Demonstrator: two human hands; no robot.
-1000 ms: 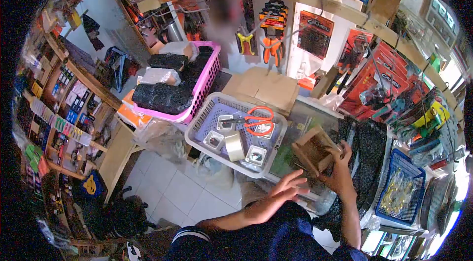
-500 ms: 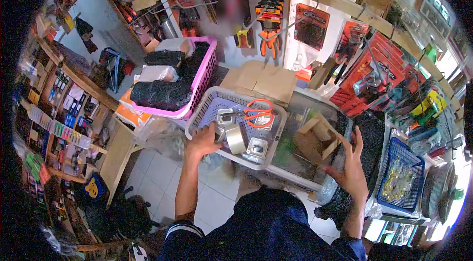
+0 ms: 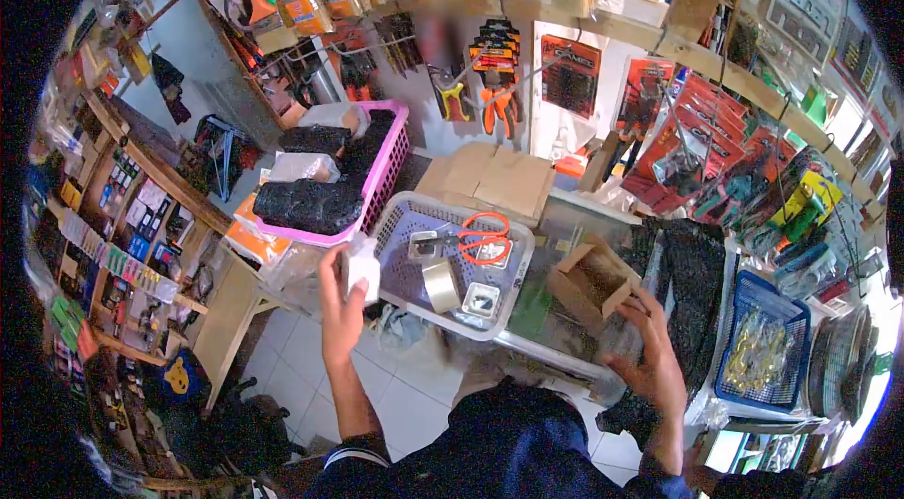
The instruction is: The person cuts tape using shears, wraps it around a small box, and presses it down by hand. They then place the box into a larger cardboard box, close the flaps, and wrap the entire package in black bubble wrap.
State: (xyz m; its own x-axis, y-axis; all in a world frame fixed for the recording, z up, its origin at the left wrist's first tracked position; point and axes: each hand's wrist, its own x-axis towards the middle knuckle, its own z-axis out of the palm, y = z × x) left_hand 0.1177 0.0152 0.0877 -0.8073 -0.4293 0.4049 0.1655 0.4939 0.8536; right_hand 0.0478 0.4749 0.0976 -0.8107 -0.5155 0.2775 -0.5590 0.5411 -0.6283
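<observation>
My left hand is closed around a small white packet, raised beside the left rim of the grey plastic basket. In that basket lie orange-handled scissors, a roll of tape and several small metal square pieces, one of them a silver piece near the front. To the right, an open cardboard box rests on the glass counter. My right hand is at its right corner, fingertips at the edge and thumb spread away below.
A pink basket with black-wrapped parcels stands at the back left. Flattened cardboard lies behind the grey basket. On the right are black bubble wrap and a blue basket of yellowish pieces. Packaged tools hang in front.
My left hand has come up out of the grey basket, now with the white packet. My right hand has moved in to the cardboard box's edge. The camera view has tilted slightly upward.
</observation>
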